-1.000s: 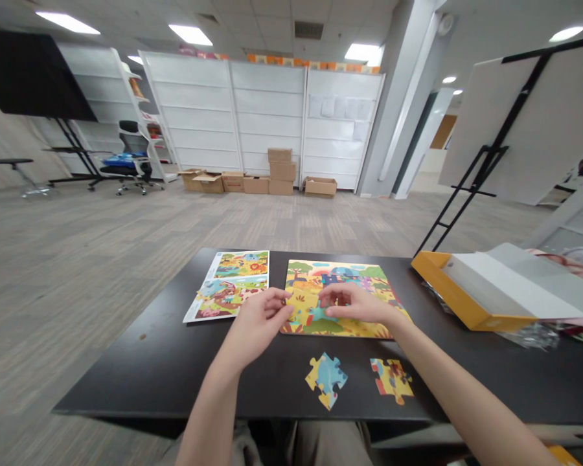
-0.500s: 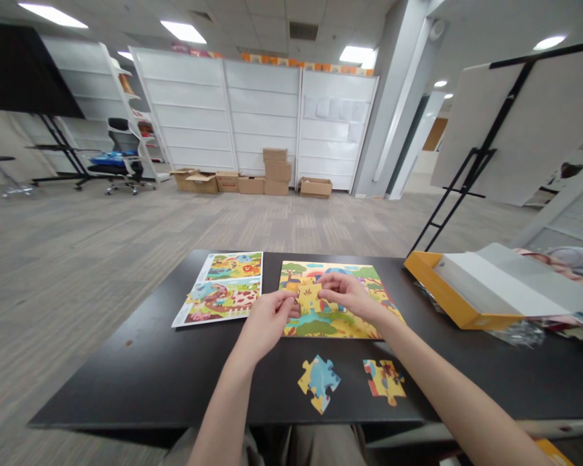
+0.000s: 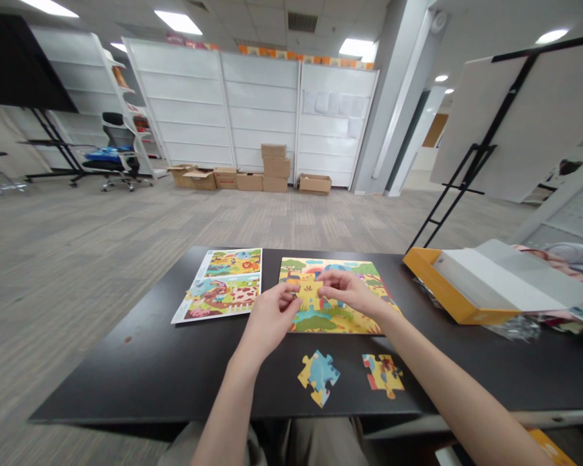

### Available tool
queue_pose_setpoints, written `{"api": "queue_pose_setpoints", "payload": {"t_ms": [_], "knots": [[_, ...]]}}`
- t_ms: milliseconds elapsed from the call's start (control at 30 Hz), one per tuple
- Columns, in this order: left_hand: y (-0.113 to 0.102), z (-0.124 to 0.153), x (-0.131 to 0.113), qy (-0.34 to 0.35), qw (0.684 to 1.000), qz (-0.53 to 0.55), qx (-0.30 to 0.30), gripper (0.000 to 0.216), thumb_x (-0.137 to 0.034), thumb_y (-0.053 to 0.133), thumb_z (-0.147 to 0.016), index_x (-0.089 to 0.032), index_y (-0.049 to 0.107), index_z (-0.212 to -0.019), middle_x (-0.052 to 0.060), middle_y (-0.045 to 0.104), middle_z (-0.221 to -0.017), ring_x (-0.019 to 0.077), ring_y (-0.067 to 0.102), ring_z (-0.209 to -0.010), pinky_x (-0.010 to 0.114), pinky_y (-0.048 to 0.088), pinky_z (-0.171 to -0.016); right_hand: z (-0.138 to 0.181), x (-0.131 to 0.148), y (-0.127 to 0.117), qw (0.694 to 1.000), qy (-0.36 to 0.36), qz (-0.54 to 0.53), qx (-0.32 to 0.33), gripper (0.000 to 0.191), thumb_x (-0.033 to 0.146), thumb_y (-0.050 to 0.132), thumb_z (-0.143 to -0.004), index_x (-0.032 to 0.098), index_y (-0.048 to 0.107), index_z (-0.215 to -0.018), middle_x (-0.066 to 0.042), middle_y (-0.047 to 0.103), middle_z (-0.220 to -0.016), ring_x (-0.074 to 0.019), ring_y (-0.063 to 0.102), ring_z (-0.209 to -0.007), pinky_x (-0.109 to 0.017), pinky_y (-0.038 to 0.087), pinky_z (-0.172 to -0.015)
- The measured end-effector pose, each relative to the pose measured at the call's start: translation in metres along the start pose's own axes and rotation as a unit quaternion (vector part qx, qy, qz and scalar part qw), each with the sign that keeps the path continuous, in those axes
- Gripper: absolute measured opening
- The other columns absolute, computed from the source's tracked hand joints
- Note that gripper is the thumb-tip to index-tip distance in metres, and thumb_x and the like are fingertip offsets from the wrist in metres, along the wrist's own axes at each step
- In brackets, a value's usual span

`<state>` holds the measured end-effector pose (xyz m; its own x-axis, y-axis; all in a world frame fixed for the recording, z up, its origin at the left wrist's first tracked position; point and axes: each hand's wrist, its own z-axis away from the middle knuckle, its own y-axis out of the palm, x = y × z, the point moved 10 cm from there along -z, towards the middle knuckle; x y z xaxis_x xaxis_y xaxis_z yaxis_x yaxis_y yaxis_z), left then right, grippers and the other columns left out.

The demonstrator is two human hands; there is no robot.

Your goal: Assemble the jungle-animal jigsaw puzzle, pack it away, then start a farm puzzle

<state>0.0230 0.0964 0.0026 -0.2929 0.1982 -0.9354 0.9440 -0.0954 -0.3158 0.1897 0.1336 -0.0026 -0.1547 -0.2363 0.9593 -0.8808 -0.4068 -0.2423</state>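
A yellow jigsaw puzzle piece [image 3: 309,289] with a small plant print is held between my two hands, low over the colourful puzzle board [image 3: 340,319]. My left hand [image 3: 274,314] grips its left edge with bent fingers and thumb. At its right edge, my right hand [image 3: 347,292] pinches it; the fingertips partly hide the contact. Whether the piece touches the board below, I cannot tell. Nearer me on the black table lie two loose pieces: a blue and yellow piece [image 3: 319,377] and a yellow and red piece [image 3: 383,375].
Left of the board lies a printed picture sheet [image 3: 223,288] with two scenes. An open yellow box [image 3: 459,285] stands on the right of the table [image 3: 150,369], with clear plastic wrap [image 3: 515,328] beside it. Cardboard boxes [image 3: 274,168] line the far shelves.
My left thumb and fingers have shifted slightly and spread a little at the piece's edge. The piece appears slightly lower against the board. The view has tilted a little; the loose pieces stay put.
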Motion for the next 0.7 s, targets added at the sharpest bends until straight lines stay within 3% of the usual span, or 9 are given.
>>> {"api": "queue_pose_setpoints", "payload": {"t_ms": [233, 400, 467, 700], "knots": [[0.015, 0.000, -0.006, 0.033, 0.999, 0.009, 0.018, 0.018, -0.028, 0.063, -0.085, -0.018, 0.069, -0.099, 0.004, 0.074, -0.085, 0.0189, 0.073, -0.079, 0.030, 0.059, -0.075, 0.001, 0.012, -0.019, 0.999, -0.023, 0.025, -0.020, 0.033, 0.049, 0.079, -0.080, 0.018, 0.071, -0.088, -0.002, 0.068, -0.078, -0.0138, 0.061, -0.067, -0.028, 0.051, -0.063], [0.014, 0.001, -0.006, 0.058, 0.993, -0.103, 0.012, 0.016, -0.026, 0.060, -0.089, -0.021, 0.068, -0.101, 0.005, 0.076, -0.099, 0.0210, 0.073, -0.090, 0.034, 0.057, -0.085, 0.013, 0.006, -0.088, 0.991, -0.004, 0.055, -0.125, 0.040, 0.050, 0.082, -0.074, 0.018, 0.070, -0.094, -0.005, 0.074, -0.085, -0.0170, 0.067, -0.073, -0.029, 0.054, -0.068], [0.016, 0.002, -0.004, 0.067, 0.984, -0.165, 0.028, 0.017, -0.023, 0.061, -0.088, -0.022, 0.068, -0.103, 0.005, 0.075, -0.108, 0.0234, 0.071, -0.099, 0.038, 0.055, -0.092, 0.016, -0.009, -0.106, 0.988, 0.035, 0.088, -0.125, 0.043, 0.052, 0.083, -0.071, 0.017, 0.070, -0.093, -0.005, 0.075, -0.081, -0.0180, 0.068, -0.071, -0.030, 0.053, -0.065], [0.027, 0.008, -0.005, 0.104, 0.958, -0.259, 0.070, 0.023, -0.021, 0.061, -0.089, -0.021, 0.069, -0.111, 0.008, 0.071, -0.119, 0.0271, 0.062, -0.117, 0.042, 0.047, -0.104, 0.013, -0.049, -0.102, 0.980, 0.108, 0.156, -0.053, 0.038, 0.047, 0.085, -0.066, 0.017, 0.072, -0.084, -0.005, 0.074, -0.075, -0.0192, 0.069, -0.069, -0.029, 0.053, -0.064]]}}
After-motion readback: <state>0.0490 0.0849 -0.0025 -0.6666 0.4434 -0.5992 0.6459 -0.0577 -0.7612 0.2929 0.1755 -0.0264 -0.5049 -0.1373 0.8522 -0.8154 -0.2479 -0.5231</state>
